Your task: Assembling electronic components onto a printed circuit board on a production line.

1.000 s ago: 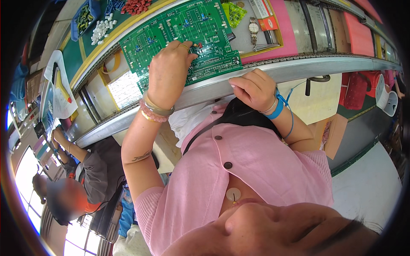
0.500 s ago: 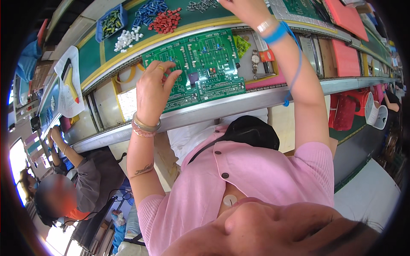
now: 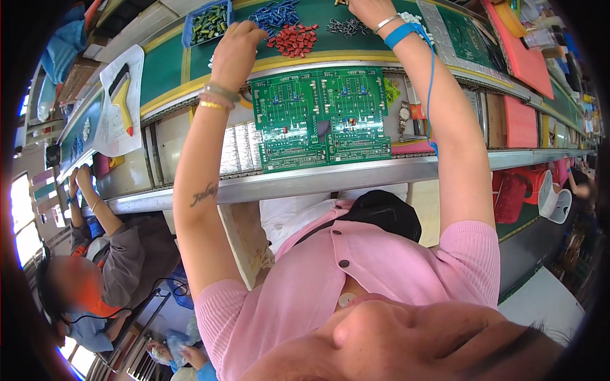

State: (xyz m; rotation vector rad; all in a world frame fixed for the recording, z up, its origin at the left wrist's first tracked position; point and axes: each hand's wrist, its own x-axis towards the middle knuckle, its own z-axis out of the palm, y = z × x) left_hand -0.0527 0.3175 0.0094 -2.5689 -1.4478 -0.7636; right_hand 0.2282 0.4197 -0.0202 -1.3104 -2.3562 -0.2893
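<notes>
My left hand [image 3: 236, 56] is over the far parts strip, its fingers bent together at the edge of the pile of blue components [image 3: 277, 14]. Whatever its fingertips pinch is too small to make out. Just right of it lies a pile of red components [image 3: 293, 42]. My right hand [image 3: 373, 9] reaches to the top edge of the picture, beside small tan parts [image 3: 341, 2]; its fingertips are mostly cut off. Between my forearms, a green circuit board [image 3: 323, 117] with a few small components on it rests across the rails, touched by neither hand.
A blue tray of green components [image 3: 208, 25] stands left of the piles. Dark metal parts [image 3: 346, 27] lie between my hands. A wristwatch [image 3: 404, 117] sits right of the board. A yellow-handled tool [image 3: 121, 105] lies on paper at left. Another person [image 3: 121, 260] works farther left.
My left hand has left the board and moved up to the blue and red piles. The right hand stays at the far strip. The board appears lower and straighter in view.
</notes>
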